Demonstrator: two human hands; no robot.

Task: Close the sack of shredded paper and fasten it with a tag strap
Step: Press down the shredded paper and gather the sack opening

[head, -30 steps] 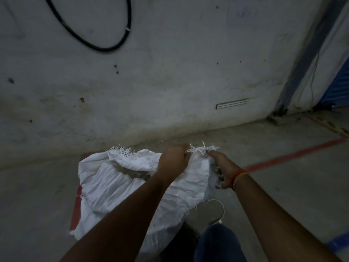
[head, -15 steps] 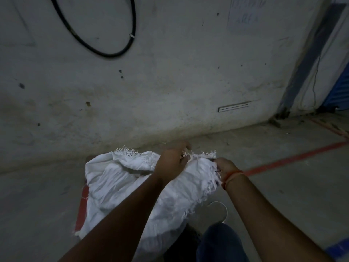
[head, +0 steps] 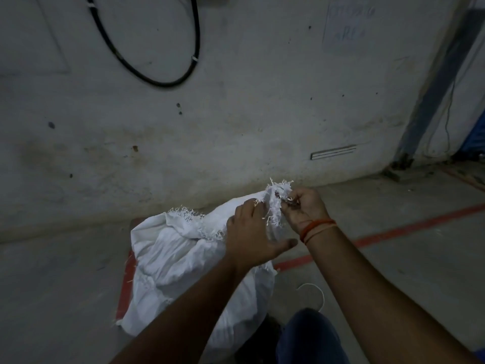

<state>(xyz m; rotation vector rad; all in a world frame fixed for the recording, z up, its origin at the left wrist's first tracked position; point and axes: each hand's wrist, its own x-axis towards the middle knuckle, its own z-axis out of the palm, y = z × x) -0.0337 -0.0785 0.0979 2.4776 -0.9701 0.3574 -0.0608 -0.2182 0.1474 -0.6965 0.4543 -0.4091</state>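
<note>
Wall, upper left: black cable (head: 147, 61) looped on grey plaster, clear of the work.
Sack, lower centre: white woven sack (head: 181, 256) slumped on the concrete floor (head: 52, 285), over a red floor line (head: 393, 229); frayed mouth partly gathered, left part of the rim still loose.
Left hand, centre: left hand (head: 252, 232) spread flat over the fabric just below the bunched neck, fingers not curled, pressing rather than gripping.
Right hand, centre right: right hand (head: 304, 206) closed around the frayed rim, pinching the gathered top.
Floor, lower centre right: thin white loop (head: 319, 294) near the knee, possibly the tag strap; too faint to confirm.
Step in hand: gathering the mouth.
Done well: sweep in the loose left rim, twist into one tight neck, hold low, leave a tuft above for the strap.
</note>
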